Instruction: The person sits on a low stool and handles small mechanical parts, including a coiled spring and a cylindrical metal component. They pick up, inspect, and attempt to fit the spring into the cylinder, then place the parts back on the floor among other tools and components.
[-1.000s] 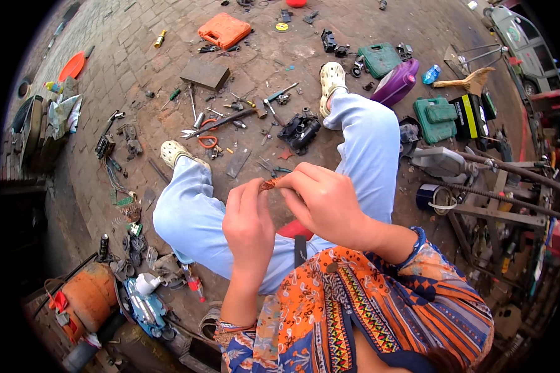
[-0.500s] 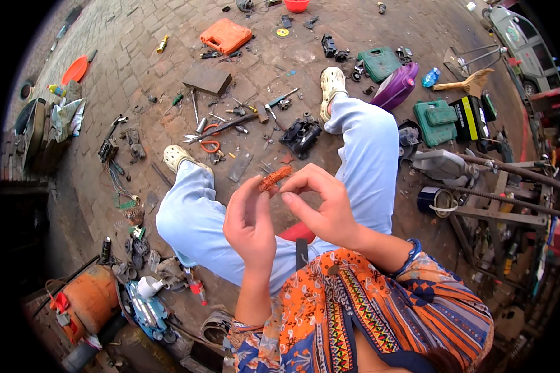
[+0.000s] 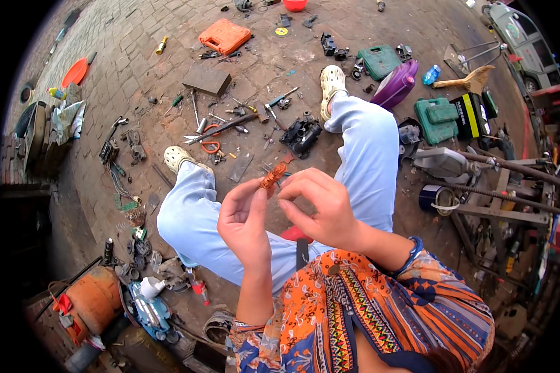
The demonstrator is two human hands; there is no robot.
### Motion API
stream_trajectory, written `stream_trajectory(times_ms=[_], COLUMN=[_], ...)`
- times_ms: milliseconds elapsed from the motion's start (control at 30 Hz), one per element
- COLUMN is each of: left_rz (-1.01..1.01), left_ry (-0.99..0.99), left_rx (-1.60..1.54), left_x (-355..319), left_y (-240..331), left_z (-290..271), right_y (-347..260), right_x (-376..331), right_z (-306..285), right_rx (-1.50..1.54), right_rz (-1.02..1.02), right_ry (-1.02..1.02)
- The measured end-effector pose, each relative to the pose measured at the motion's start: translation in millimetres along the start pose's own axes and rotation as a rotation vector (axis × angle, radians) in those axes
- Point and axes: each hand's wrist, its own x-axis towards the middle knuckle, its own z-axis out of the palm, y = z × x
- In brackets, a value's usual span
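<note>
While both hands pinch it, the small rusty orange part [image 3: 272,179] sits at chest height over the knees: left hand [image 3: 246,219] closed on its lower end, right hand [image 3: 320,208] gripping the upper end with fingertips. Looks like inspecting or working the piece loose. A further twist would need a firm left-hand hold. Below on the brick floor [image 3: 137,74]: hammer [image 3: 221,127], orange case [image 3: 225,35], green case [image 3: 440,120]

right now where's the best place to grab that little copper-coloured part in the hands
The small copper-coloured part is a short, slim piece, tilted, its lower end pinched by the left hand fingertips and the right hand touching beside it. Its upper end sticks out free, so probably pinch there, across its narrow width, coming from above.
</note>
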Motion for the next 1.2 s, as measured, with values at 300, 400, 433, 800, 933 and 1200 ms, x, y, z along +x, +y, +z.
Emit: stream_trajectory(times_ms=[300, 400, 433, 800, 933, 1200], left_rz=[-0.171, -0.230, -0.245, -0.229, -0.103, 0.006], left_ry=[0.043, 0.030, 0.024, -0.103, -0.143, -0.082], left_rx=[-0.180, -0.234, -0.238, -0.027, 0.053, 0.079], left_x=[3, 5, 6, 9, 0, -4], left_y=[4, 1, 0, 0, 0, -8], left_z=[0, -3, -3, -12, 1, 4], right_y=[4, 9, 10, 23, 23, 19], right_x=[-2, -2, -1, 2, 4, 6], right_z=[6, 7, 7, 2, -1, 0], right_rx=[-0.035, -0.053, -0.052, -0.133, -0.079, 0.107], right_rz=[-0.010, 0.012, 0.013, -0.009, 0.027, 0.142], right_ry=[0.030, 0.028, 0.028, 0.033, 0.043, -0.004])
